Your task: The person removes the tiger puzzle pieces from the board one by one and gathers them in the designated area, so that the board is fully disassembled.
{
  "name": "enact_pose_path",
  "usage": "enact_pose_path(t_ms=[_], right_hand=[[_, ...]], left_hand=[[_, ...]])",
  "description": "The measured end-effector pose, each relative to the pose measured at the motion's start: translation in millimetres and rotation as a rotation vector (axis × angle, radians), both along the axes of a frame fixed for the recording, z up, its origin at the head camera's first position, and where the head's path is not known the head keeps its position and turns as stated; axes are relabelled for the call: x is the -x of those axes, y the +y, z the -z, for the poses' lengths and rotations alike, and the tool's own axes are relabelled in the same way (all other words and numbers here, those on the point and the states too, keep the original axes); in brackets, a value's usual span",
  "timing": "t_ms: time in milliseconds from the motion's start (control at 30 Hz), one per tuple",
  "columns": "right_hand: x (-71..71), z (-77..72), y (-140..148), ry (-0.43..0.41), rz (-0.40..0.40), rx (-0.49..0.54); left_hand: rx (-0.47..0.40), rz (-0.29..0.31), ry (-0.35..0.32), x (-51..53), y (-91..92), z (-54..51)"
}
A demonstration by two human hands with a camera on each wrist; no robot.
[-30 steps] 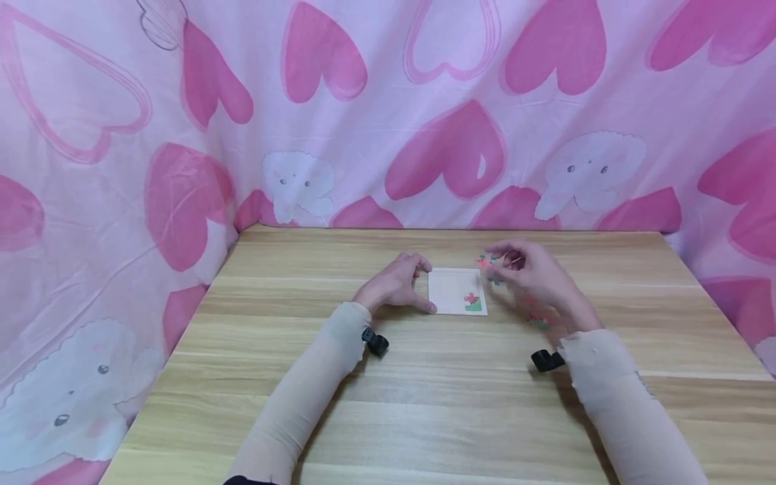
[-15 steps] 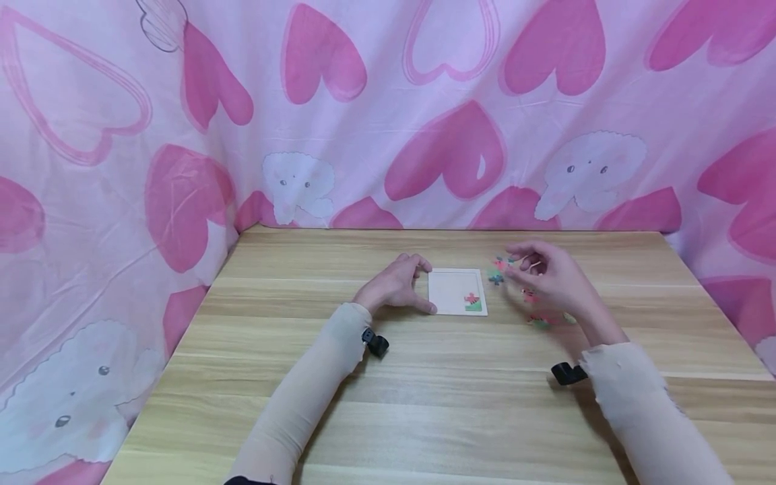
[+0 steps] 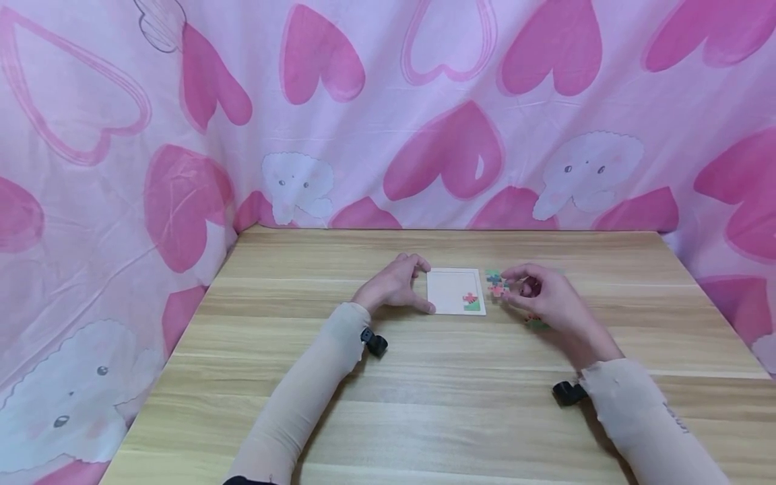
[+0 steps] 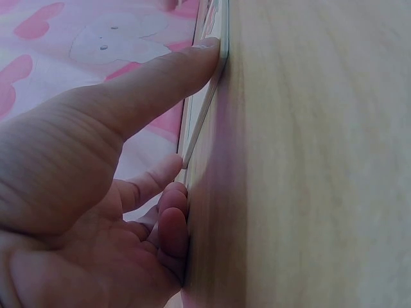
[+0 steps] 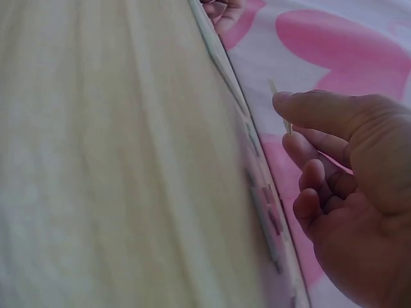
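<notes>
A white square puzzle tray (image 3: 447, 289) lies flat on the table, with a red and green puzzle section (image 3: 471, 301) in its near right corner. My left hand (image 3: 394, 283) holds the tray at its left side, thumb (image 4: 192, 61) on the near corner and index finger (image 4: 157, 183) at the far one. Just right of the tray, my right hand (image 3: 548, 296) pinches a reddish puzzle piece (image 3: 498, 290) between thumb and index finger. In the right wrist view this puzzle piece (image 5: 287, 122) appears edge-on, raised off the table.
Behind the pinched piece lies a green and blue puzzle piece (image 3: 492, 275). More loose pieces (image 3: 536, 322) lie under and beside the right hand, partly hidden by it. A pink heart-patterned curtain (image 3: 442, 148) hangs along the wooden table's (image 3: 424, 404) far edge.
My right hand moved right, then came nearer to the table's front, and a reddish puzzle piece now shows between its fingertips. The left hand and tray stay in place.
</notes>
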State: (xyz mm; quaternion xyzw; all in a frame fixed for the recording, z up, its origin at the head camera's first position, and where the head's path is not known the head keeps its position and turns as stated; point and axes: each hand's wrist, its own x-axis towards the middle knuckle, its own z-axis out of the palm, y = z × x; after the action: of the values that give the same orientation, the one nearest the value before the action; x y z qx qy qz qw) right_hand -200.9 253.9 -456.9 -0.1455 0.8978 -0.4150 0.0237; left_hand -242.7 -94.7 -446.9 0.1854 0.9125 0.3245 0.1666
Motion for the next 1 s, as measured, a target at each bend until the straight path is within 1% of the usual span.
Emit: enact_pose_path(t_ms=[200, 500, 733, 1000], right_hand=[[-0.3, 7.1, 0, -0.033, 0.006, -0.012], [0.5, 9.9, -1, -0.073, -0.004, -0.03], [1.3, 13.5, -1, -0.076, -0.016, -0.04], [0.6, 13.5, 1, -0.082, -0.039, -0.044]], left_hand=[[-0.007, -0.003, -0.007, -0.6, -0.8, 0.3], [-0.019, -0.003, -0.003, 0.6, -1.3, 0.8], [-0.007, 0.006, 0.007, 0.8, -2.0, 1.2], [-0.006, 0.011, 0.01, 0.9, -1.5, 2.4]])
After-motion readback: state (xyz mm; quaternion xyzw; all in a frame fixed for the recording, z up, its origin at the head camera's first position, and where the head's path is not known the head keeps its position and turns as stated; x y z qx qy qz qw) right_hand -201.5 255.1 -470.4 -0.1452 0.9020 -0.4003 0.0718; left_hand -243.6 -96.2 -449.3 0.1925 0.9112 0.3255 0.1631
